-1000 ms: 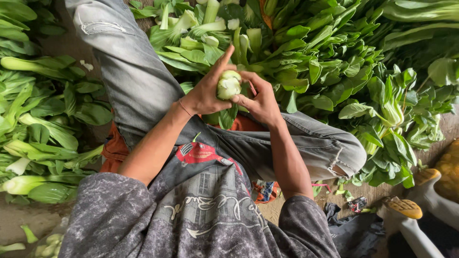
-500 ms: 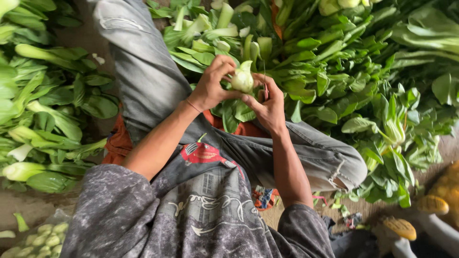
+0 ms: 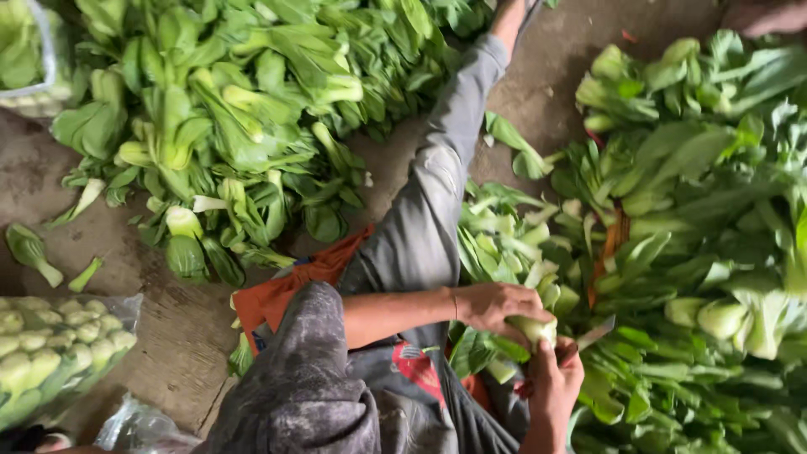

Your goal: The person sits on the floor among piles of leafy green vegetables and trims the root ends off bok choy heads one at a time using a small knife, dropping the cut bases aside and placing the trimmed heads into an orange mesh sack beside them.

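I sit on the ground among heaps of green bok choy. My left hand (image 3: 498, 306) reaches across my lap and grips a pale bok choy head (image 3: 535, 329) at its base. My right hand (image 3: 555, 383) comes up from below, just under that head, and holds a small knife (image 3: 598, 332) whose blade points up and to the right, beside the stem. My grey-trousered leg (image 3: 437, 193) stretches away between the piles. Part of my right palm is hidden behind the stem.
A big loose pile of bok choy (image 3: 244, 109) lies at the upper left and another pile (image 3: 698, 219) fills the right side. A clear plastic bag of trimmed heads (image 3: 50, 361) sits at the lower left. Loose leaves (image 3: 34, 252) lie on the concrete floor (image 3: 168, 319).
My head has turned, so the view swung round and my leg now runs up the frame. Both hands with the bok choy head have dropped lower over the right-hand pile, and a knife blade shows.
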Demonstrator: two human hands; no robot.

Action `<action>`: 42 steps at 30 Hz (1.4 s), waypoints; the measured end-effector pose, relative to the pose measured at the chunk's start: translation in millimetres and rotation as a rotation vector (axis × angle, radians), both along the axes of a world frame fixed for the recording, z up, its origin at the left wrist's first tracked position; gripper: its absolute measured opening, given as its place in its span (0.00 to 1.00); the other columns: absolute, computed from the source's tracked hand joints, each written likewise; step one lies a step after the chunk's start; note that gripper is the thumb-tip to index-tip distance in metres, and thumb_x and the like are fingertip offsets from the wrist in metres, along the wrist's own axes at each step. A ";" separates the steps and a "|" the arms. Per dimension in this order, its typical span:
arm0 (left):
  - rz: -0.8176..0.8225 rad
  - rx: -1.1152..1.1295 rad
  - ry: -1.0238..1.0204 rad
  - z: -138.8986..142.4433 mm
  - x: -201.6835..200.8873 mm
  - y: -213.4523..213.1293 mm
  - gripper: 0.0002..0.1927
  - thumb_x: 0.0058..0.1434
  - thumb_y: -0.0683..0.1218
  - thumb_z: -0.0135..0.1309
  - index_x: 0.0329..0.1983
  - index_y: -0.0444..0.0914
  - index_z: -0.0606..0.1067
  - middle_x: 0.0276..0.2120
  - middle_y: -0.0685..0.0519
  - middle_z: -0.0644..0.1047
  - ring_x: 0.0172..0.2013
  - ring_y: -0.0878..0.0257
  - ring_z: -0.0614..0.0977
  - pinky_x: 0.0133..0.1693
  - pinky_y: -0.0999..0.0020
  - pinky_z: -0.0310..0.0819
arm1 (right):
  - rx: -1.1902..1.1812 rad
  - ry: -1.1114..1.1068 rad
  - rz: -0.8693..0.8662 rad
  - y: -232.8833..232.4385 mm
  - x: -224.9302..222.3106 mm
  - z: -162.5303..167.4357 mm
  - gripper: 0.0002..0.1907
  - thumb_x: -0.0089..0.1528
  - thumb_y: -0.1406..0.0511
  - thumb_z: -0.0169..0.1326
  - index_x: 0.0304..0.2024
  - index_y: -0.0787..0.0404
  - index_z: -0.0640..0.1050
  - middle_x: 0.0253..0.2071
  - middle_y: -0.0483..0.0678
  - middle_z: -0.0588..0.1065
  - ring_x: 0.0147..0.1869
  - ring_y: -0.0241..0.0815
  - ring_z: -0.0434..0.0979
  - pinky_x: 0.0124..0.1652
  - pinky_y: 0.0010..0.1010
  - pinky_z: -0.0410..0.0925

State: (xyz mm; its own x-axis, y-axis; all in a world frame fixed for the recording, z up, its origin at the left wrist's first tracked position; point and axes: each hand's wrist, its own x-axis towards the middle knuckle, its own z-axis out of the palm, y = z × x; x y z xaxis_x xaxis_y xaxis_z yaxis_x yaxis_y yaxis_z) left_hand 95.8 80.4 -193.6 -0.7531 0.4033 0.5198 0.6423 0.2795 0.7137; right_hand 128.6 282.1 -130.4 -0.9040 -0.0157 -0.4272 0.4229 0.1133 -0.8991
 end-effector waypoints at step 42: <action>-0.200 0.487 -0.696 16.8 -0.7 14.4 0.33 0.65 0.55 0.65 0.63 0.35 0.63 0.45 0.53 0.73 0.45 0.66 0.74 0.49 0.69 0.73 | 0.878 0.585 0.503 1.1 -26.8 77.5 0.15 0.67 0.53 0.55 0.40 0.58 0.77 0.32 0.50 0.75 0.34 0.55 0.78 0.33 0.45 0.68</action>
State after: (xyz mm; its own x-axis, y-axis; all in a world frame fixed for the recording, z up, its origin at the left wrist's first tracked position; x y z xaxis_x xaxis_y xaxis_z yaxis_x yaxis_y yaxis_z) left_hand 95.1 94.8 -176.8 -0.9025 0.4146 0.1167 0.0200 -0.2304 0.9729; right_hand 101.8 283.2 -52.9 -0.9423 -0.3347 0.0103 -0.2998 0.8294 -0.4715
